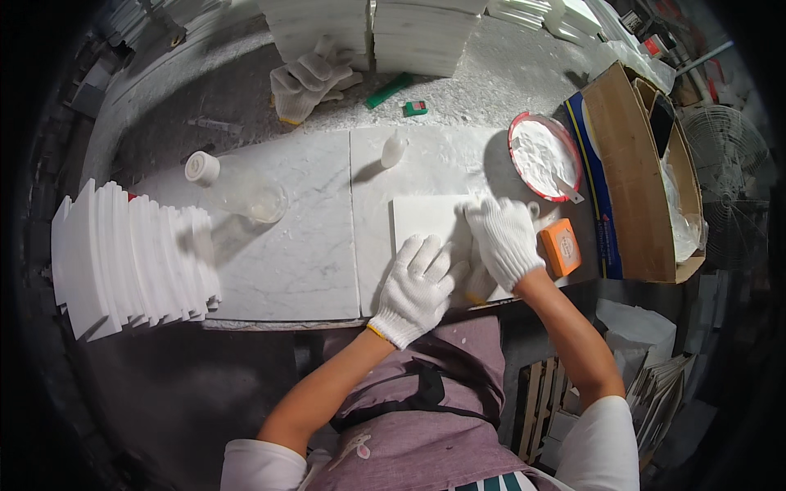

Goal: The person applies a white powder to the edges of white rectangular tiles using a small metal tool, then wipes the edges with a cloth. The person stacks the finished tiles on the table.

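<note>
A square white tile (425, 216) lies flat on the marble slabs close in front of me. My left hand (417, 288), in a white knit glove with a yellow cuff edge, rests palm down on the tile's near part, its fingers slightly spread. My right hand (502, 239), gloved alike, bends over the tile's right side with curled fingers. Whether it grips something small is hidden. Between the two hands a crumpled glove-like cloth (481, 283) with a yellow edge is partly covered. Beside my right hand stands an orange box (560, 247) that bears writing.
A red-rimmed bowl of white paste (540, 153) holds a scraper (566, 188). Right of it stands a cardboard box (632, 178). Leftward are a clear bottle (245, 190) and stacked white tiles (135, 258). A small bottle (393, 150), gloves (310, 86) and tile stacks (424, 37) sit farther back.
</note>
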`<action>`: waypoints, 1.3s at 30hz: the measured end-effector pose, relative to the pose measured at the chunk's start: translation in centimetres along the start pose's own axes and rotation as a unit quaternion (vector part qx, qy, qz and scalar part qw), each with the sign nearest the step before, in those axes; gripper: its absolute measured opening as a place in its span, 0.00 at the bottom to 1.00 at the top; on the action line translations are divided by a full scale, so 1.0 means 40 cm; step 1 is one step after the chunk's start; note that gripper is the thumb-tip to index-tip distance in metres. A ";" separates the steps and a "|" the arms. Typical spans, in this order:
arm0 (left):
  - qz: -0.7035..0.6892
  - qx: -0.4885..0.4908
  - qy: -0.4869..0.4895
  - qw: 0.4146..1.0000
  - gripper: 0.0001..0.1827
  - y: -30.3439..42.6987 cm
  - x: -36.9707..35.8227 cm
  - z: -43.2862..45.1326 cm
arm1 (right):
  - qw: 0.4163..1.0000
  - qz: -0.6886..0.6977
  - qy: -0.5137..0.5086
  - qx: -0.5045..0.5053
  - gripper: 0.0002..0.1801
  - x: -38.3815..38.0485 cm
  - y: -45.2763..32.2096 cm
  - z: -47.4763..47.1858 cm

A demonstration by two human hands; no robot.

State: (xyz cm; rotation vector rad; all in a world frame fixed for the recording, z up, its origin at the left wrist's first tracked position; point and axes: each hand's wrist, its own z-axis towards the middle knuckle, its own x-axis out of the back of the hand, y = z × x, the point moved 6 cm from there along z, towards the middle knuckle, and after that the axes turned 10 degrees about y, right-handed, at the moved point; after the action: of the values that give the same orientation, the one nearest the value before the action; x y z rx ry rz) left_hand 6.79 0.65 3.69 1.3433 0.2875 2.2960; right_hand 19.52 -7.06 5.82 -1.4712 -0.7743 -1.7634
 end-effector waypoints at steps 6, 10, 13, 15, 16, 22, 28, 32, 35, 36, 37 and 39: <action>0.007 0.000 0.059 0.998 0.20 0.003 -0.017 0.002 | 0.999 -0.005 0.053 0.013 0.11 -0.006 0.018 0.018; -0.012 0.005 0.022 1.000 0.20 -0.001 -0.007 0.009 | 1.000 -0.026 -0.017 -0.002 0.12 -0.021 0.015 -0.015; -0.016 0.018 0.001 1.000 0.22 -0.003 -0.016 0.004 | 1.000 -0.014 0.002 0.006 0.12 -0.018 0.014 -0.045; 0.007 0.006 0.021 1.000 0.22 -0.001 -0.014 0.008 | 0.999 -0.028 0.034 0.005 0.12 -0.018 0.021 0.011; 0.024 -0.007 0.045 0.999 0.22 0.002 -0.018 0.006 | 0.998 -0.066 -0.002 -0.003 0.12 -0.027 0.025 0.024; -0.017 0.021 -0.029 0.999 0.22 -0.003 -0.015 0.007 | 1.000 0.002 0.022 0.009 0.12 -0.019 0.013 -0.051; 0.016 -0.008 0.087 0.996 0.20 0.002 -0.004 0.021 | 1.000 -0.011 -0.016 -0.009 0.12 -0.019 0.021 0.005; -0.018 0.015 0.005 1.000 0.23 -0.003 -0.016 0.013 | 1.000 0.015 0.013 0.001 0.11 -0.014 0.031 -0.052; 0.017 -0.010 0.037 0.999 0.21 0.009 -0.013 0.009 | 0.998 -0.057 0.003 -0.015 0.11 -0.026 0.033 0.019; 0.017 -0.007 0.051 0.999 0.20 0.004 -0.014 0.009 | 0.999 -0.050 0.015 -0.013 0.10 -0.027 0.028 0.025; 0.015 -0.001 0.037 0.999 0.21 -0.001 -0.012 0.001 | 0.999 -0.029 0.011 -0.012 0.10 -0.025 0.018 0.018; 0.004 0.015 0.014 1.000 0.23 -0.003 -0.009 -0.005 | 1.000 0.005 0.001 -0.008 0.10 -0.006 0.003 -0.027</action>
State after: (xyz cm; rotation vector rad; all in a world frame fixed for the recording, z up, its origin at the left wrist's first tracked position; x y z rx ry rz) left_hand 6.80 0.57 3.26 1.3290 0.3285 2.3275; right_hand 19.03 -7.97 5.39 -1.4804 -0.7524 -1.7664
